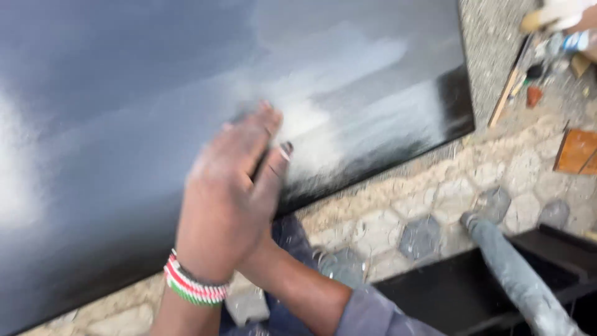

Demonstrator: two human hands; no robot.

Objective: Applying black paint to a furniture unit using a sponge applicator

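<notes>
A large dark panel (186, 81) fills the left and upper part of the head view, its surface dusted with pale powdery smears. The left hand (227, 199), wearing a red, white and green beaded wristband (193, 287), lies flat on the panel near its lower edge, fingers pressed together and stretched out. The right hand (273, 171) sits beneath it, only its fingertips showing, so I cannot tell its grip or whether anything is under the palms. Below the panel runs a stone-patterned floor (398, 211). Further right lie a grey dusty hose (516, 274), an orange tile (577, 151) and scattered tools (528, 78).
</notes>
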